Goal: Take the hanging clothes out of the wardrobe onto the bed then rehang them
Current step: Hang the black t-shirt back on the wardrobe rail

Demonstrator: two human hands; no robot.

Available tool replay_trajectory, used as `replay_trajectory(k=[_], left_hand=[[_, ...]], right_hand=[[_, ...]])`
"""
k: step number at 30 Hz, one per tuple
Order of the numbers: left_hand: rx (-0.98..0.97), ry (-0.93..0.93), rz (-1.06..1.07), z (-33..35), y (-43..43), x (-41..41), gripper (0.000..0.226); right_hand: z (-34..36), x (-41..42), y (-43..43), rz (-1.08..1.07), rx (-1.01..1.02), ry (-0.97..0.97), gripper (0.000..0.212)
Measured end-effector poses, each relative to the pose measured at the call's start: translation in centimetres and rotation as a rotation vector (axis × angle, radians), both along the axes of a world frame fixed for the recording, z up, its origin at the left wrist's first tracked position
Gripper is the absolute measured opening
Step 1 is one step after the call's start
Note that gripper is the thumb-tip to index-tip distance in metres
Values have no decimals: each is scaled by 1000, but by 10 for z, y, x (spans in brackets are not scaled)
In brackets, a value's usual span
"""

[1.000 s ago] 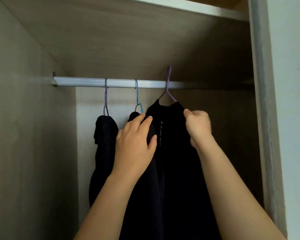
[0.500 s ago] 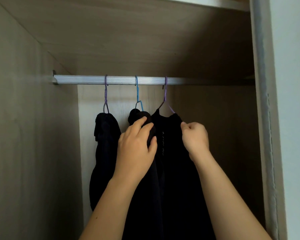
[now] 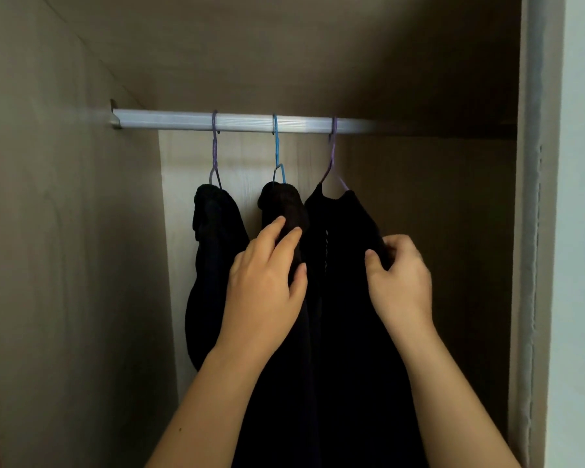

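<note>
Below the rail (image 3: pixel 169 119), a person's two bare hands are reaching into the wardrobe. The left hand (image 3: pixel 264 292) is lying over the shoulder of the middle garment (image 3: pixel 284 207), its fingers nearly straight across the dark cloth and its thumb closing on a fold. The right hand (image 3: pixel 399 285), under the rail's shaded right stretch, is curling fingers and thumb round the shoulder edge of the right garment (image 3: pixel 345 315), pinching it.

These two garments are touching each other beneath the rail. The left garment (image 3: pixel 213 248) is hanging apart, nearer the rail's left bracket. All three are hanging from the rail, none is lying on the bed, and the bed is out of view.

The risk is sitting in the grip. Both hands are holding cloth rather than wire, so a pull outward from the rail is likely to drag a garment off its shoulders while the hook stays put. The right hanger (image 3: pixel 333 160) is leaning askew under the rail, and a sideways tug could be tipping the cloth off its low side. The blue hanger (image 3: pixel 277 157) is hanging close beside it, and with dark fabrics overlapping, moving one could be snagging the other. The left hanger (image 3: pixel 214 157) is looking safest, hanging clear. Any hook pulled straight out instead of up over the rail could be catching or bending.
</note>
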State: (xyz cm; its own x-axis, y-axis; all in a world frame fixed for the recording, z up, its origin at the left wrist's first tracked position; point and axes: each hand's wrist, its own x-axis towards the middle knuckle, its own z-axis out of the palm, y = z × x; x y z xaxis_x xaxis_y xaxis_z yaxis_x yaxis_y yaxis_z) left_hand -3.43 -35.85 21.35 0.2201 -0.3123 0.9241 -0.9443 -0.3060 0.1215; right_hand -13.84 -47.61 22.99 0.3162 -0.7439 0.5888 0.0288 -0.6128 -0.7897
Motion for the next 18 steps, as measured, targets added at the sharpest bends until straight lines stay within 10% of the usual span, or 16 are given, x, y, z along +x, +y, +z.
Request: replay_trajectory(k=[12,18], left_hand=[[151,66,-231,-134,91,-43,32],[338,328,-438,-216,176,-62,28]], right_hand=[[-186,-42,90,-191,-191,447,47],[-279,-73,173,-156,93,730,39]])
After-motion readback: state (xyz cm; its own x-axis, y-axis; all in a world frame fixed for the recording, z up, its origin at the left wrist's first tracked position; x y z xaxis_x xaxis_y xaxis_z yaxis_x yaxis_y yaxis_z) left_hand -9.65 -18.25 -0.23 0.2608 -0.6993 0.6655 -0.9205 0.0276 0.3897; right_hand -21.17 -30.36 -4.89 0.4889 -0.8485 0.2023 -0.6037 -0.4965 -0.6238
